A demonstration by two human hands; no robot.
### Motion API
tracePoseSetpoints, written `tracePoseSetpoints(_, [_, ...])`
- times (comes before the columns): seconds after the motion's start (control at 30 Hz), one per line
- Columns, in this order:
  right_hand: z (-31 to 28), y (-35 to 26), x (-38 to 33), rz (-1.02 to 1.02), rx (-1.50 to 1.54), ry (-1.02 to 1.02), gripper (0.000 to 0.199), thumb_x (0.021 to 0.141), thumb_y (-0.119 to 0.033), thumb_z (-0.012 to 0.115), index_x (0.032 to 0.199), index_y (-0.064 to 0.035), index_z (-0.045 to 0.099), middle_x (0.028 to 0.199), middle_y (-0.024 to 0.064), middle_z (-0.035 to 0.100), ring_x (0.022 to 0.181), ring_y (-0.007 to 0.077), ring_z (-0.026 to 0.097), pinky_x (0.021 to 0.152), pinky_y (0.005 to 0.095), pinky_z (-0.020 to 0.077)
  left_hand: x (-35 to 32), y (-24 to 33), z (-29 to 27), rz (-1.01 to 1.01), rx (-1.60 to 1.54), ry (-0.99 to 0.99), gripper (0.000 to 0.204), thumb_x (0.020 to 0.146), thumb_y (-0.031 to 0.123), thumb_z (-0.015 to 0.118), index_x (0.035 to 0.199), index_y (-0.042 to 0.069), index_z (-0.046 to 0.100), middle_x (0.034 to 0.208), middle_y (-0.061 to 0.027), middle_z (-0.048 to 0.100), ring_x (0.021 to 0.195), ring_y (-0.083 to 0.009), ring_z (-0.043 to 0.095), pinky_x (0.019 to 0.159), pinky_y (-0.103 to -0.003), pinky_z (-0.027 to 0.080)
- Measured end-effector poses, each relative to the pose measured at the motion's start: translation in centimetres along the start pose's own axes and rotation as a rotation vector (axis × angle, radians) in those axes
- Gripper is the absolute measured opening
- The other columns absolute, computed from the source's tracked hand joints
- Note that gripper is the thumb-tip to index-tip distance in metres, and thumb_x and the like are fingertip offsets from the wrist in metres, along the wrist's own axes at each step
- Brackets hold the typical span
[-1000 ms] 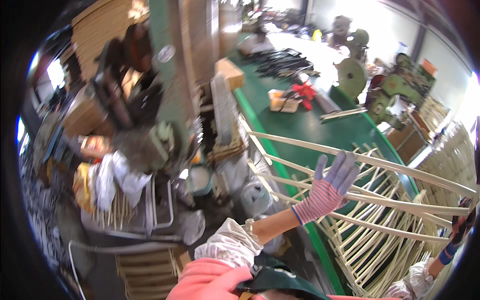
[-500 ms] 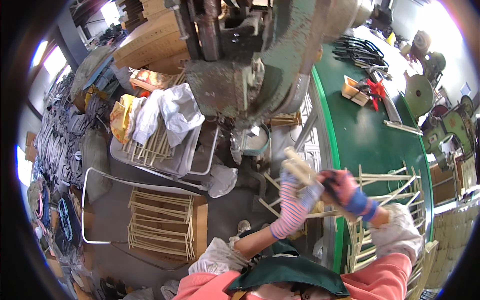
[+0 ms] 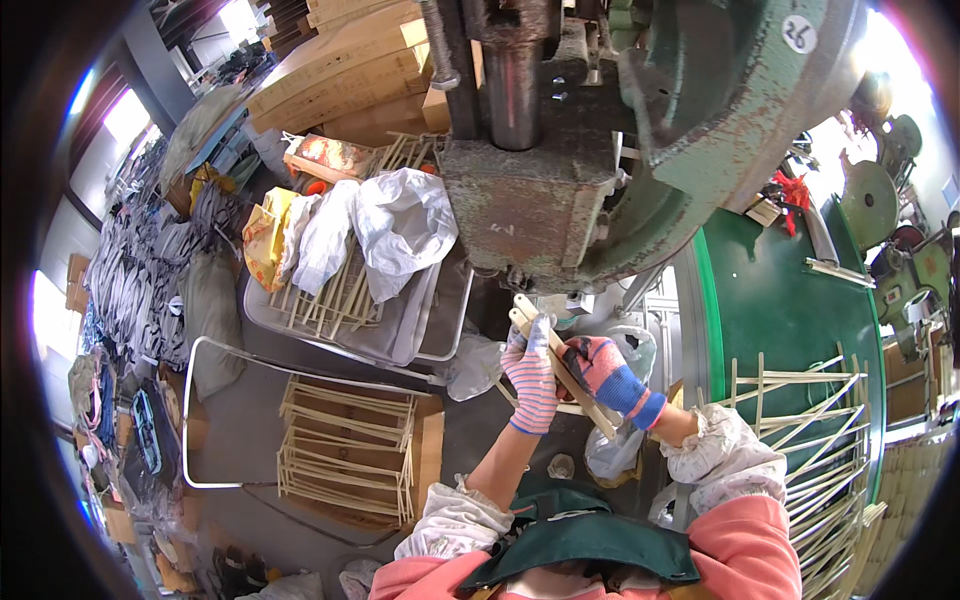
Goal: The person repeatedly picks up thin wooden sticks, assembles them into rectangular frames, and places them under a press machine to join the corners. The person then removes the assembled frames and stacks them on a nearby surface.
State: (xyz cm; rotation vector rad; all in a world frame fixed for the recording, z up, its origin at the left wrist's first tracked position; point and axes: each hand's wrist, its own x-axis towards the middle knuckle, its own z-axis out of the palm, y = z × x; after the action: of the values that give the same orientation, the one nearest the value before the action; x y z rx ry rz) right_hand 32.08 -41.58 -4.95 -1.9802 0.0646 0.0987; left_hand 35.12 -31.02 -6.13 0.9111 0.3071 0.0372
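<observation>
Head view: left grip (image 3: 532, 384) and right grip (image 3: 608, 378) pinch pale strips (image 3: 573, 385); press (image 3: 530, 205) bears numbered sticker (image 3: 799, 34).

The left hand (image 3: 532, 382) and right hand (image 3: 612, 380) have brought pale strips (image 3: 584, 396) from above the green table (image 3: 770, 300) toward the press (image 3: 525, 210).

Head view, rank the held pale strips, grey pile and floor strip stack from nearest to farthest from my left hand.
1. Held pale strips, in the left hand.
2. Floor strip stack, lower left.
3. Grey pile, far left.
</observation>
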Motion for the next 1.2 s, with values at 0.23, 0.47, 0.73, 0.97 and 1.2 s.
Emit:
tracePoseSetpoints(0.23, [-1.6, -0.4, 1.0, -0.078, -0.119, -0.141, 0.018, 0.082, -0.009, 0.054, 0.093, -0.0014, 0.066, 0.078, 0.0193, 0.064, 0.066, 0.0288, 0.061, 0.064, 0.0332, 0.0482, 0.5, 0.3, -0.1, -0.148, -0.041, 0.028, 0.011, 0.083, 0.013, 0.065, 0.090, 0.005, 0.064, 0.075, -0.0015, 0.062, 0.058, -0.0096, 0.055, 0.051, -0.025, 0.046])
tracePoseSetpoints(0.47, [-2.0, 8.9, 9.9, -0.037, -0.133, -0.086, 0.020, 0.083, -0.013, 0.053, 0.094, -0.0014, 0.064, 0.081, 0.0175, 0.063, 0.070, 0.0280, 0.060, 0.067, 0.0353, 0.0482, 1.4, -0.2, -1.2, -0.170, 0.006, -0.043, 0.017, 0.085, 0.010, 0.062, 0.098, -0.001, 0.064, 0.089, -0.0070, 0.067, 0.077, -0.0112, 0.060, 0.072, -0.023, 0.047])
tracePoseSetpoints(0.73, [1.3, 16.3, 14.0, 0.097, 0.476, -0.107, 0.021, 0.085, -0.013, 0.050, 0.098, 0.0001, 0.061, 0.089, 0.0184, 0.061, 0.077, 0.0302, 0.059, 0.071, 0.0383, 0.0481, 3.7, 0.0, -4.9, -0.372, 0.176, -0.216, 0.022, 0.088, 0.018, 0.060, 0.100, 0.000, 0.064, 0.098, -0.0078, 0.066, 0.082, -0.0108, 0.060, 0.071, -0.024, 0.048])
tracePoseSetpoints(0.97, [0.9, 16.9, 14.3, 0.164, 0.647, -0.097, 0.023, 0.087, -0.012, 0.048, 0.101, 0.0013, 0.059, 0.096, 0.0192, 0.059, 0.082, 0.0321, 0.058, 0.075, 0.0410, 0.0480, 1.6, 2.2, -8.1, -0.217, 0.232, -0.303, 0.030, 0.090, 0.020, 0.057, 0.110, -0.003, 0.059, 0.102, -0.0075, 0.064, 0.095, -0.0122, 0.058, 0.083, -0.023, 0.046])
tracePoseSetpoints(1.2, [0.3, 17.6, 15.2, 0.200, 0.791, -0.081, 0.024, 0.089, -0.012, 0.045, 0.104, 0.0026, 0.056, 0.103, 0.0200, 0.057, 0.088, 0.0340, 0.057, 0.079, 0.0436, 0.0478, -0.4, 7.2, -9.6, -0.214, 0.196, -0.093, 0.030, 0.091, 0.024, 0.055, 0.088, -0.004, 0.065, 0.075, -0.0086, 0.065, 0.066, -0.0121, 0.059, 0.065, -0.024, 0.047])
